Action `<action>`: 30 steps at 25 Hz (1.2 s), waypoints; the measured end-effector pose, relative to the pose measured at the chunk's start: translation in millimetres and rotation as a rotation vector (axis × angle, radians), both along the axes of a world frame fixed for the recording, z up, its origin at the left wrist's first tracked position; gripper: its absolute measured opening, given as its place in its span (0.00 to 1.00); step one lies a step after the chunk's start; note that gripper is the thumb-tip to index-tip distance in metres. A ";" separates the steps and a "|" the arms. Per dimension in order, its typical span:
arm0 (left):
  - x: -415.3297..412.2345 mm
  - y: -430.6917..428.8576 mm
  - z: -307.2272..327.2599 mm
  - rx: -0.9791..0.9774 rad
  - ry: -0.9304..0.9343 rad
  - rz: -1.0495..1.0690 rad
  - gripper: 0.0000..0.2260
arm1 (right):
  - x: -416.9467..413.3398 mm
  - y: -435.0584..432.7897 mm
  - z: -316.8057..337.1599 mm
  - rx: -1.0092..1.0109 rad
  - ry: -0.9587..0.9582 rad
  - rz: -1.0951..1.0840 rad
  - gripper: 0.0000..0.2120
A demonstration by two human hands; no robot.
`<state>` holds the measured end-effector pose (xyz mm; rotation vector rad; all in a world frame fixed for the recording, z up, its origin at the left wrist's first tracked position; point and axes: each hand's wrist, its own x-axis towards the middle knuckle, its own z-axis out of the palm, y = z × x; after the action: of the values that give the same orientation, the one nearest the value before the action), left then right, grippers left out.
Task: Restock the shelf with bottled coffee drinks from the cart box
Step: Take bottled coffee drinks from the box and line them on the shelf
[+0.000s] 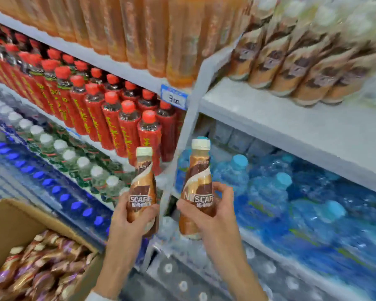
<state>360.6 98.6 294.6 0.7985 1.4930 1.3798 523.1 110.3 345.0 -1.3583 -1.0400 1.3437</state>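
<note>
My left hand (129, 222) grips a brown coffee bottle (142, 183) with a cream cap, upright in front of the shelving. My right hand (213, 216) grips a second coffee bottle (199, 181) of the same kind, just to the right of the first. Both bottles are held in mid-air, level with the shelf upright. A row of matching coffee bottles (291, 68) stands at the back of the grey shelf (280, 120) at the upper right, with bare shelf in front of them. The cardboard box (15, 224) at the lower left holds several more coffee bottles (41, 268).
Red-capped bottles (109, 109) fill the middle-left shelf, orange drinks (150, 33) the top one. Large blue water bottles (291, 192) sit under the coffee shelf. Clear and blue-capped bottles (52, 177) line the lower-left shelves. A grey upright post (189, 118) with a price tag (174, 99) divides the bays.
</note>
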 end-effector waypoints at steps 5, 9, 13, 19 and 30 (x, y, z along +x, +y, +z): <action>79.6 24.5 55.9 0.208 0.003 -0.213 0.23 | 95.5 -6.3 52.0 0.136 0.033 -0.191 0.29; 126.6 58.5 109.2 0.380 0.041 -0.388 0.25 | 142.2 2.4 94.4 0.273 -0.026 -0.343 0.34; 163.6 100.3 149.1 0.463 0.141 -0.532 0.22 | 172.1 28.9 123.5 0.380 -0.098 -0.472 0.26; 198.0 162.0 164.9 0.478 0.343 -0.527 0.27 | 194.9 74.1 131.2 0.388 -0.234 -0.464 0.26; 194.2 165.9 131.6 0.480 0.455 -0.475 0.28 | 188.4 78.9 102.9 0.295 -0.416 -0.527 0.42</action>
<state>554.8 264.5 426.2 1.7409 1.1780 1.2431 711.5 189.2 448.0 -1.5726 -1.0007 0.5106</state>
